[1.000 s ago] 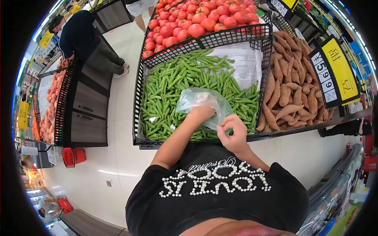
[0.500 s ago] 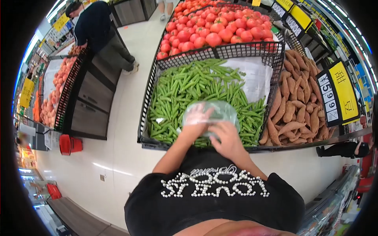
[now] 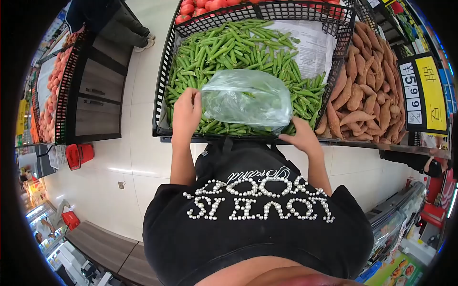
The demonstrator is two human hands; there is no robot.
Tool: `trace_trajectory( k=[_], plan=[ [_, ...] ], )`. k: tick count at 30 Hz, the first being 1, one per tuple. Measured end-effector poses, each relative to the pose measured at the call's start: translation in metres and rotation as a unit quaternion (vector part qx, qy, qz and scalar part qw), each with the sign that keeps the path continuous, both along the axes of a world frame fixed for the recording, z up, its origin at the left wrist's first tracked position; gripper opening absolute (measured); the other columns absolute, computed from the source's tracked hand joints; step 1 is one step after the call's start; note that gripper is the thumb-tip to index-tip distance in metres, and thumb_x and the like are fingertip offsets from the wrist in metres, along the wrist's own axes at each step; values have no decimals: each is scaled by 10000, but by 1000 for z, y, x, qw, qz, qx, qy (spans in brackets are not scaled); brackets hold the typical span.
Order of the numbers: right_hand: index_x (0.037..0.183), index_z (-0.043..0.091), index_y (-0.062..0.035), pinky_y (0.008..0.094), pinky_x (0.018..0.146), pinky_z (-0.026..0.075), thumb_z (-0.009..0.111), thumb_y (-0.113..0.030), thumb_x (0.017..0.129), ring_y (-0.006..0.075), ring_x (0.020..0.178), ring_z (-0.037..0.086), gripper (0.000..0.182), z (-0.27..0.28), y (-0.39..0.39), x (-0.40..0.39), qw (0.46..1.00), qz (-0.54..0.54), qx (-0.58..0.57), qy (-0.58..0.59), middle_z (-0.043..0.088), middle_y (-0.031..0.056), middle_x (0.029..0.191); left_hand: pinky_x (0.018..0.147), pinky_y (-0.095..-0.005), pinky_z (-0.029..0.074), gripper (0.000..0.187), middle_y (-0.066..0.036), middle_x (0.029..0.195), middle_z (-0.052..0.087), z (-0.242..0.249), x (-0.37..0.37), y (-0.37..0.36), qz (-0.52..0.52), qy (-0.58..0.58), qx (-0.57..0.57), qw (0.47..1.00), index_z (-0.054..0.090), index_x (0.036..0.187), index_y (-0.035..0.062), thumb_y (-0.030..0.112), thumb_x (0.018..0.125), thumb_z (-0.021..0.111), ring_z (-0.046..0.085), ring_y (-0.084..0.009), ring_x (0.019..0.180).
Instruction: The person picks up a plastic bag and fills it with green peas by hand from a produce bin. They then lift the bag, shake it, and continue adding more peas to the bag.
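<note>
A thin clear plastic bag (image 3: 253, 97) is stretched sideways over a heap of green pea pods (image 3: 231, 45), with pods showing through its film. At the bag's left end, my left hand (image 3: 187, 107) has its fingers closed on the edge. My right hand (image 3: 301, 136) pinches the lower right corner of the bag, close to the crate's front rim. The pods lie in a black lattice crate (image 3: 163, 93), partly on white printed paper (image 3: 315, 47) that shows at the back right.
Sweet potatoes (image 3: 365, 90) fill the section to the right, beside a yellow price sign (image 3: 427, 93). Red tomatoes (image 3: 217, 5) lie behind the pods. To the left, a person (image 3: 124, 26) stands by a peach stand (image 3: 52, 95); a red basket (image 3: 80, 155) sits on the floor.
My hands, close together over the bag before, have moved apart to its two ends. The bag is now spread wider. The view has tilted downward, with fewer tomatoes showing.
</note>
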State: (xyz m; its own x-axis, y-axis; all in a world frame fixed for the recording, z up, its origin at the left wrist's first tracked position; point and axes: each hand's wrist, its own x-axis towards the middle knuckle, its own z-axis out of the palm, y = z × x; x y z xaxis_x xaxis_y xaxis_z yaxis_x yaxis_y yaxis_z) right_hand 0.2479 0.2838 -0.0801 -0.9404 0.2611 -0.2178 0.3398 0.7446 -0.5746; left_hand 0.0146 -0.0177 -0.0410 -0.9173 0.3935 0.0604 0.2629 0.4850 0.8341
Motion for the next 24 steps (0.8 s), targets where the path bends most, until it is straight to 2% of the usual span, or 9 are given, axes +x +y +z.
trace_trajectory(
  k=[3, 4, 8, 12, 15, 16, 18, 20, 24],
  plan=[
    [1217, 536, 14, 457, 959, 404, 823, -260, 659, 430, 1044, 553, 685, 3, -34, -12, 993, -62, 67, 74, 615, 239, 1079, 791, -446, 477, 230, -201, 1015, 625, -58, -1, 0, -77, 5, -77, 994, 620, 1042, 0, 133, 855, 624, 581, -376, 910],
    [1242, 513, 3, 460, 965, 397, 836, -256, 636, 420, 1065, 528, 734, -5, -39, -18, 992, -78, 38, 87, 585, 232, 1121, 857, -462, 465, 341, -221, 1110, 598, -66, 3, 8, -129, 42, -8, 991, 625, 1122, 28, 173, 816, 668, 552, -402, 1006],
    [1331, 381, 32, 456, 1051, 356, 836, -259, 622, 404, 1247, 386, 891, -19, -59, -39, 985, -143, 2, 98, 464, 233, 1297, 888, -509, 453, 441, -259, 1144, 575, -71, 28, 39, -126, 189, -23, 974, 646, 1168, 108, 238, 754, 726, 521, -459, 1063],
    [1211, 446, 3, 429, 969, 425, 831, -229, 630, 416, 1132, 509, 735, -21, -63, -57, 965, -206, -69, 145, 525, 235, 1225, 933, -566, 407, 449, -303, 1203, 521, -79, 44, 65, -87, 301, -106, 944, 669, 1148, 155, 283, 725, 751, 492, -494, 1098],
    [1179, 460, 9, 394, 894, 465, 823, -209, 654, 368, 1041, 588, 675, -18, -60, -65, 933, -252, -178, 187, 578, 229, 1151, 1007, -569, 345, 397, -313, 1266, 466, -78, 47, 73, -98, 285, -104, 948, 654, 1174, 161, 313, 810, 697, 428, -488, 1194],
    [1200, 466, 1, 364, 871, 479, 795, -156, 715, 286, 1018, 607, 606, -22, -56, -65, 928, -232, -182, 228, 611, 174, 1125, 1019, -557, 340, 387, -311, 1271, 462, -71, 45, 75, -111, 255, -95, 956, 646, 1189, 159, 311, 835, 678, 414, -485, 1210],
    [1219, 475, -14, 359, 875, 480, 770, -100, 740, 244, 1018, 596, 569, -23, -51, -69, 859, -280, -334, 269, 608, 135, 1133, 1065, -493, 322, 421, -298, 1308, 436, -38, 42, 75, -154, 89, -57, 982, 560, 1311, 171, 305, 916, 613, 383, -460, 1256],
    [1250, 488, -41, 365, 886, 497, 692, -47, 807, 222, 1033, 606, 488, -27, -41, -71, 797, -307, -441, 275, 609, 89, 1158, 1071, -464, 323, 489, -282, 1320, 432, -31, 37, 75, -145, 50, 54, 987, 491, 1372, 161, 310, 922, 610, 383, -446, 1262],
    [1250, 509, -39, 413, 866, 554, 579, -275, 880, 261, 1039, 629, 444, -1, -27, -72, 606, -321, -704, 186, 621, 110, 1174, 1028, -431, 390, 596, -256, 1331, 439, -37, 30, 71, -139, -25, 146, 979, 346, 1458, 104, 290, 947, 587, 468, -384, 1212]
  ],
)
